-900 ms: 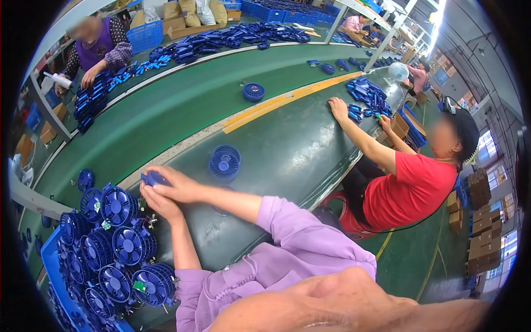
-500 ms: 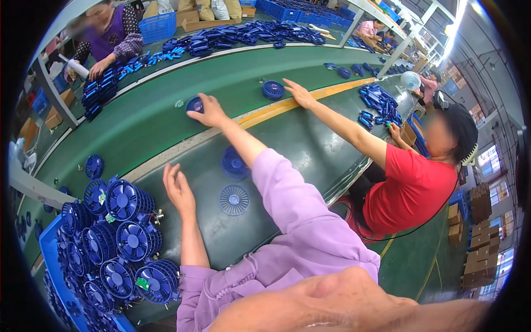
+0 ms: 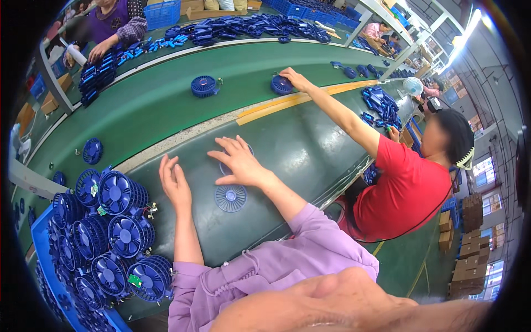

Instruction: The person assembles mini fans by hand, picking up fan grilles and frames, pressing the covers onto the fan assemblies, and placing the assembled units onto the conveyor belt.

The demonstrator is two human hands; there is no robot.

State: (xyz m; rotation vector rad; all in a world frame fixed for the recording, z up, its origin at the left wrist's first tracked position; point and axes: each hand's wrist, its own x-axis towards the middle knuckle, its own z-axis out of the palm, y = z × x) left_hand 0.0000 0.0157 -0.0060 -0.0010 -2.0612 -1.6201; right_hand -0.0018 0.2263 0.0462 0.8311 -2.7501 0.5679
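My left hand (image 3: 176, 185) lies flat on the dark green table (image 3: 298, 149), fingers apart, holding nothing. It is just right of a pile of blue round fan housings (image 3: 119, 224). My right hand (image 3: 240, 160) is spread flat over a blue round grille (image 3: 223, 167), which it mostly hides. A second blue grille (image 3: 230, 197) lies bare on the table just below that hand. Both my sleeves are light purple.
A blue fan housing (image 3: 204, 86) rides the green conveyor belt (image 3: 155, 110). A co-worker in a red shirt (image 3: 406, 188) on my right reaches a hand onto another blue housing (image 3: 281, 84). A blue crate (image 3: 41, 249) sits under the pile. More blue parts (image 3: 381, 105) lie farther right.
My right hand pulled back from the belt, leaving a fan housing there, and now covers a grille. My left hand has stayed on the table beside the pile. The co-worker's hand still reaches onto the belt.
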